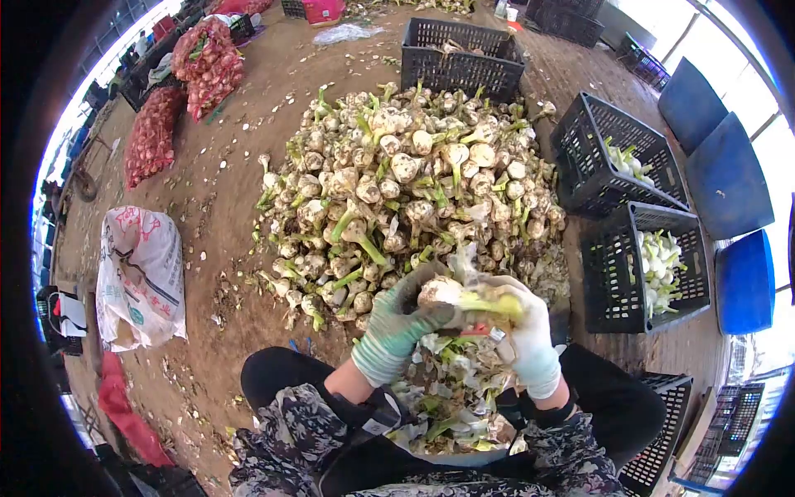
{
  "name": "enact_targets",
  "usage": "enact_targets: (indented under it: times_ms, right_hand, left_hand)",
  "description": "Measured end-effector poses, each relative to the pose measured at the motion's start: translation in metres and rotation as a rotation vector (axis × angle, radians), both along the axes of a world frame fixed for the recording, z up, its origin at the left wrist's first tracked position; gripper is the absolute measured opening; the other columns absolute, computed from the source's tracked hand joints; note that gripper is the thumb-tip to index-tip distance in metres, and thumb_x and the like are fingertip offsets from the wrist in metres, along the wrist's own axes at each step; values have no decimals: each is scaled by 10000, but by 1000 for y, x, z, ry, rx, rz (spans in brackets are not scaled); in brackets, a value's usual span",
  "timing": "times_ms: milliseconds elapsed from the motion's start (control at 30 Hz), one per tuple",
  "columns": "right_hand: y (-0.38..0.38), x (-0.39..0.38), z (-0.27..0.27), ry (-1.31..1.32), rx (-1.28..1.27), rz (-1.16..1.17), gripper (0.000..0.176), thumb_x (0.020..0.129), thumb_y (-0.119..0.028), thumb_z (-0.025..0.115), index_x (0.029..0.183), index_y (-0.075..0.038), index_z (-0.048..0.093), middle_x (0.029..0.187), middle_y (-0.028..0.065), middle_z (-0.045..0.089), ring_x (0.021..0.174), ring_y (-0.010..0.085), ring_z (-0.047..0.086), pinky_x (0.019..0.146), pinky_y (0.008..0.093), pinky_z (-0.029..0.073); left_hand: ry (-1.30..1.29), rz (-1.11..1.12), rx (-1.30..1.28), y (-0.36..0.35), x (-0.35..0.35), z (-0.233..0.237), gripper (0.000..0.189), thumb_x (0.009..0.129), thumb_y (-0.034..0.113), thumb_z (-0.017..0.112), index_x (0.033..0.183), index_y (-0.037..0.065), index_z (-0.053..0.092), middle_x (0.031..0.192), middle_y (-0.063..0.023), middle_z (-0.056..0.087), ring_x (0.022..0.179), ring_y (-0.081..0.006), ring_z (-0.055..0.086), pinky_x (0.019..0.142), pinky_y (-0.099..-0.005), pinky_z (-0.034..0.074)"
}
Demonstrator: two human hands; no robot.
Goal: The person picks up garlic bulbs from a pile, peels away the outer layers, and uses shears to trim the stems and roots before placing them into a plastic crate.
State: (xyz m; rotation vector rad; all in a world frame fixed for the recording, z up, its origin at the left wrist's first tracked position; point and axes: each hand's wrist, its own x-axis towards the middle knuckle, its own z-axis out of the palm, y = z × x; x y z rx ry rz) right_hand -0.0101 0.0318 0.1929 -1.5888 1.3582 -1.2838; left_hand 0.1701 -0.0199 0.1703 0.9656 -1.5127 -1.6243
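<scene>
In front of my knees I hold a garlic bulb [439, 291] with a yellow-green stalk. My left hand [393, 327], in a white and green glove with darkened fingers, is closed around the bulb's left side. On its stalk end my right hand [532, 341], gloved in white and pale green, is closed around the stalk and loose skin. A small red object [479, 330] shows just under the stalk by my right fingers; its kind is not clear. Beneath both hands lies a heap of papery peelings [451, 373]. The large pile of garlic bulbs [406, 170] rises just beyond.
Two black crates [609, 286] of pale, cleaned garlic stand at the right, beside blue plastic panels [727, 178]. Another black crate [464, 70] sits behind the pile. At left are a white woven sack [153, 273] and red net sacks [153, 137] on the dirt floor.
</scene>
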Motion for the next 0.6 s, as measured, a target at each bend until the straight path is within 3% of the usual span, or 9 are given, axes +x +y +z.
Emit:
enact_targets:
  times_ms: [67, 133, 233, 267, 333, 433, 467, 533, 600]
  right_hand:
    - [8, -7, 12, -791, 484, 11, 253, 689, -30, 677, 912, 12, 564, 1058, 112, 531, 936, 215, 569, 777, 304, 492]
    - [13, -19, -11, -777, 389, 125, 266, 680, -17, 672, 923, -10, 567, 1002, 91, 563, 935, 202, 572, 783, 290, 488]
    - [23, -22, -41, -1391, 337, 234, 423, 651, -16, 655, 1054, -12, 529, 981, 69, 581, 911, 185, 577, 843, 323, 460]
    - [29, -18, -51, -1214, 423, -87, 599, 593, -237, 743, 1073, 35, 508, 992, 105, 581, 913, 243, 576, 895, 401, 431]
    - [34, -21, -63, -1419, 383, -152, 503, 657, -145, 707, 1085, 24, 504, 1016, 116, 576, 935, 218, 569, 871, 371, 453]
    - [27, -22, -55, 311, -177, -87, 430, 740, -12, 620, 1135, 22, 452, 1041, 117, 551, 944, 164, 552, 791, 285, 483]
    - [27, -17, -36, 309, -177, -87, 430, 740, -12, 620, 1135, 22, 452, 1041, 117, 551, 944, 164, 552, 791, 285, 483]
    - [29, 1, -1, -635, 420, -47, 400, 721, 27, 588, 1108, 23, 486, 998, 94, 581, 919, 173, 563, 791, 313, 484]
    - [30, 11, 20, -869, 422, 109, 412, 758, -118, 632, 1115, 23, 482, 1003, 82, 576, 908, 175, 575, 794, 315, 487]
  left_hand:
    - [370, -156, 565, 4, 4, 12, 588, 774, 186, 669, 1260, -1, 397, 1171, -101, 507, 1028, -178, 511, 897, -283, 410]
    - [427, -177, 643, 5, 3, 17, 590, 764, 213, 678, 1253, 15, 415, 1162, -97, 513, 1000, -185, 536, 868, -296, 443]
    - [569, -345, 667, 4, 2, 12, 652, 762, 338, 665, 1265, 21, 397, 1147, -92, 522, 990, -200, 552, 766, -341, 521]
    - [567, -345, 667, 4, 1, 10, 652, 762, 338, 665, 1265, 21, 397, 1147, -92, 522, 990, -200, 552, 766, -341, 521]
    - [563, -290, 625, 3, -1, 8, 635, 790, 388, 620, 1262, 24, 401, 1135, -95, 531, 957, -198, 570, 734, -339, 533]
    - [494, -156, 687, -5, -11, -13, 572, 809, 433, 584, 1206, 50, 435, 1065, -53, 547, 863, -162, 581, 737, -277, 505]
    - [561, -176, 671, -3, -11, -35, 543, 800, 381, 624, 1190, 50, 442, 1039, -34, 548, 862, -153, 572, 745, -264, 495]
    - [378, 22, 147, 13, -19, -19, 559, 733, 231, 723, 1180, 41, 445, 1011, -13, 542, 899, -132, 542, 772, -259, 473]
    - [224, -47, 259, 11, -7, -1, 655, 663, 175, 781, 1205, 42, 440, 1025, -29, 544, 938, -126, 519, 818, -272, 448]
